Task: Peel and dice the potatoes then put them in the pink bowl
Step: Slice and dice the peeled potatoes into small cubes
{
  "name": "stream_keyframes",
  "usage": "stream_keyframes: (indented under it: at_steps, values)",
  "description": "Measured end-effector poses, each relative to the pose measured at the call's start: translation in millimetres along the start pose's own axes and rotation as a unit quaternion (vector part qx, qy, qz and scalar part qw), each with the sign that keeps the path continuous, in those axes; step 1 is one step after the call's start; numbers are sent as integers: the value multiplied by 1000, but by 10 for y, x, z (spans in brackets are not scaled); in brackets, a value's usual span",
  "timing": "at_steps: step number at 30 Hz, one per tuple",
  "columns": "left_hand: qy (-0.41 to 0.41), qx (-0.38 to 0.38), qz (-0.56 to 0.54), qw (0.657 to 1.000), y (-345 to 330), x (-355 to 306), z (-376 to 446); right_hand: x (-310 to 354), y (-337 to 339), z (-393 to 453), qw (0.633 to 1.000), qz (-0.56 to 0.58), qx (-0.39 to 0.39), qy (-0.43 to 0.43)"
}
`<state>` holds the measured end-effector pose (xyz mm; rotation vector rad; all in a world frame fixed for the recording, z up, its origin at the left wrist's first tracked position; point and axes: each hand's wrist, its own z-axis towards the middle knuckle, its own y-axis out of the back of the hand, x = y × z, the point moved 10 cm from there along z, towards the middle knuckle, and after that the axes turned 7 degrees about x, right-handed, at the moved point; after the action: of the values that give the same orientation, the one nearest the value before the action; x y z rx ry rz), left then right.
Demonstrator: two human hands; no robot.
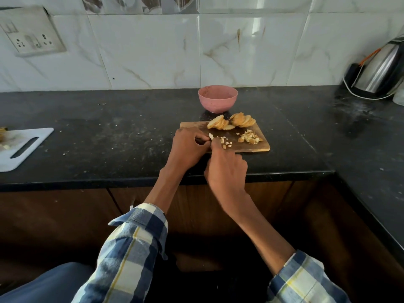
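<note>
The person stands at the black counter (109, 136) with both hands over the near left corner of the wooden board (260, 145). The left hand (188, 147) curls its fingers round a small strip of potato (211, 136), pinning it to the board so it won't slide. The right hand (225, 169) is curled too, forefinger stretched forward toward the strip; it looks like a knife grip, but I can't make out a blade, so what it holds I cannot tell. Fresh dice (226, 143) lie just beside the fingers, and a bigger heap (249, 137) sits toward the right of the board, likely pushed clear of the cutting. Two fans of slices (231, 122) wait at the far edge. The pink bowl (217, 98) stands just behind the board, nothing showing in it, handy for scraping dice into. A white board (21, 147) lies far left, a kettle (380, 68) far right.
</note>
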<state>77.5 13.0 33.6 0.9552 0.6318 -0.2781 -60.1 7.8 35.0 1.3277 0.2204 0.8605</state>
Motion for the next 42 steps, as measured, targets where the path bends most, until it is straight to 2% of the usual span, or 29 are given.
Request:
stream_keyframes:
  at_steps: [9, 14, 19, 28, 33, 42]
  values:
    - [4, -15, -16, 1000, 36, 18, -20, -125, -7, -91, 999, 31, -5, -8]
    - [8, -6, -19, 1000, 50, 54, -35, -220, 90, -39, 996, 57, -52, -32]
    - [28, -28, -19, 999, 99, 96, -47, -252, 105, -75, 993, 88, -77, -20]
    - [27, -26, -22, 999, 70, 96, -35, -155, 50, -13, 997, 75, -36, -9]
    - [23, -26, -35, 999, 79, 83, -38, 12, -10, 58, 999, 31, -2, 13]
    - [38, -30, -31, 998, 84, 108, -47, -136, 19, -71, 997, 62, -36, -4]
